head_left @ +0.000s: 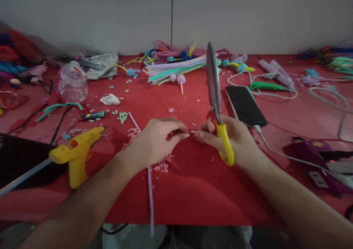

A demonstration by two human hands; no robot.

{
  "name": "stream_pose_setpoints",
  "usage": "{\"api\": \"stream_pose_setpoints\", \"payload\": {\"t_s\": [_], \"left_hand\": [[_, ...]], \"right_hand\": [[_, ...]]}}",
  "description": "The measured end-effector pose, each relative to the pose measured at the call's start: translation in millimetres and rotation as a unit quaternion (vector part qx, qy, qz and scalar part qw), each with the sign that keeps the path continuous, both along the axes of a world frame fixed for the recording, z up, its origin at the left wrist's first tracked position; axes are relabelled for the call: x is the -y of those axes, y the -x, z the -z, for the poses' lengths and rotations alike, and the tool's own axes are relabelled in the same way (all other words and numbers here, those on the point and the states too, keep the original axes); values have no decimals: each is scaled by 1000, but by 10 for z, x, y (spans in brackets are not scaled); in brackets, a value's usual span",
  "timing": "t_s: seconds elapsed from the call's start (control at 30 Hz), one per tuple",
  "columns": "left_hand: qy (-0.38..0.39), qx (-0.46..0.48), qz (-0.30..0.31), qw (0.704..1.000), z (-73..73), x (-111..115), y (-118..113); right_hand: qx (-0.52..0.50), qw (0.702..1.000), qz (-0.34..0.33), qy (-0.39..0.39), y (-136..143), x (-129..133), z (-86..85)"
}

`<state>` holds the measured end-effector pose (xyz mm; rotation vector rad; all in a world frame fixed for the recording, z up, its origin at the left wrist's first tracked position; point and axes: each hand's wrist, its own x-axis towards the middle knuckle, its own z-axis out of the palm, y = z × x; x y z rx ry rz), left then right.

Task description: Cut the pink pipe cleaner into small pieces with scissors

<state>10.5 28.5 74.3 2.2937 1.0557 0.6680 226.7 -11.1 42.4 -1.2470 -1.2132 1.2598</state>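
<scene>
My right hand (234, 138) is closed round the yellow-handled scissors (226, 146), whose blades point up and away from the table. Its thumb and fingertip also pinch a small pink piece (193, 132). Facing it, my left hand (154, 140) has thumb and index finger almost together; whether anything is between them is too small to tell. A lavender pipe cleaner (150, 201) runs beneath my left hand and past the table's front edge. Cut pink bits (133, 135) lie left of that hand, and pale pink fluff (162, 166) lies just below it.
On the left are a yellow glue gun (78, 151), a plastic bottle (72, 81) and small green pieces (121, 117). Pipe cleaners (176, 67) are bundled at the back. A phone (245, 105) on a white cable and a purple power strip (317, 164) lie on the right.
</scene>
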Motion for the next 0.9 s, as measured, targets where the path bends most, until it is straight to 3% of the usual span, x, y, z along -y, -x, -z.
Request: {"api": "stream_pose_setpoints", "payload": {"t_s": [0.73, 0.8, 0.9], "left_hand": [[25, 3, 33, 999, -16, 3, -20], [7, 21, 9, 1000, -51, -17, 33], [-25, 60, -85, 994, -138, -67, 137]], "right_hand": [[36, 998, -42, 37, 54, 33, -120], [82, 996, -16, 25, 38, 26, -143], [210, 977, 31, -16, -51, -4, -149]]}}
